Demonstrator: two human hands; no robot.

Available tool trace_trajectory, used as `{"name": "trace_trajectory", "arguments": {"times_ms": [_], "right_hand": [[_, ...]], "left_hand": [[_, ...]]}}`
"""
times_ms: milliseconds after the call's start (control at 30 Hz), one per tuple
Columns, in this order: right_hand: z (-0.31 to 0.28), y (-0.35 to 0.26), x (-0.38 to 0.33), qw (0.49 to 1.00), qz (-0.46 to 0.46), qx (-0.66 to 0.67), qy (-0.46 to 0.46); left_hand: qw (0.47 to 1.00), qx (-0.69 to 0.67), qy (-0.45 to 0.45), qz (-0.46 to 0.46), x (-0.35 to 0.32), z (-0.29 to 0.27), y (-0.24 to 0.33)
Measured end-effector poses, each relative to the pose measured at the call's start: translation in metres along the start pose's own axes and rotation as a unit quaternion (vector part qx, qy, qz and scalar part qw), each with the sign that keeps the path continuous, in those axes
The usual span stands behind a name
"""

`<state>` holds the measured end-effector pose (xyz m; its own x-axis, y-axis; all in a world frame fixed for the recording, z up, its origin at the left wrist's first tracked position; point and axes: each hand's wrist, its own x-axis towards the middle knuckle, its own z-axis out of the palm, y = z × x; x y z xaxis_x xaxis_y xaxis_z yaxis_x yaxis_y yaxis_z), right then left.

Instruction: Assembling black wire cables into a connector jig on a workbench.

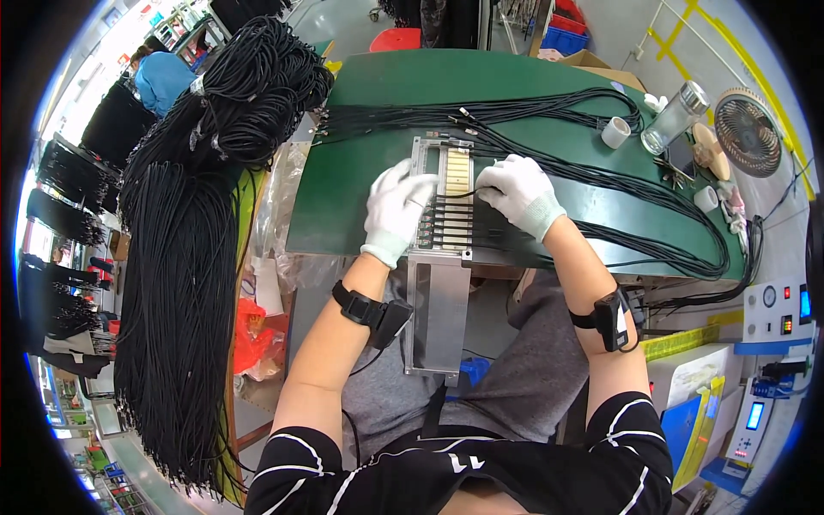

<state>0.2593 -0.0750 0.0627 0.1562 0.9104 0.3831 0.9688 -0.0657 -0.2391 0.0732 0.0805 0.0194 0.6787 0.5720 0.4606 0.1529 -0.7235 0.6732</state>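
A metal fixture [457,243] with a row of slots lies across the front edge of the green table. Its far slots show pale yellow strips [457,172]; in the nearer slots several black cables [451,225] lie side by side. My right hand [518,193], in a white glove, pinches a black cable [464,195] at the fixture's right side. On the left side my gloved left hand [397,206] has its fingers closed at that cable's other end, which they hide. A clear plate [440,313] extends from the fixture toward my lap.
Long bundles of black cable [592,174] curve over the table [403,73]. A thick heap of cables [184,300] hangs at left. A white roll [615,132], glass bottle [678,118] and small fan [747,133] stand at right. Farther back is a person in blue [163,81].
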Motion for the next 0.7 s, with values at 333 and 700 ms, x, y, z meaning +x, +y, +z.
{"name": "trace_trajectory", "arguments": {"times_ms": [333,700], "right_hand": [[0.007,0.026,0.014,0.986,0.077,-0.048,0.137],[0.000,0.019,0.013,0.996,-0.012,-0.021,0.083]], "left_hand": [[0.970,0.197,-0.110,0.090,0.004,0.005,0.016],[0.996,0.040,0.030,0.073,0.014,0.002,0.009]]}}
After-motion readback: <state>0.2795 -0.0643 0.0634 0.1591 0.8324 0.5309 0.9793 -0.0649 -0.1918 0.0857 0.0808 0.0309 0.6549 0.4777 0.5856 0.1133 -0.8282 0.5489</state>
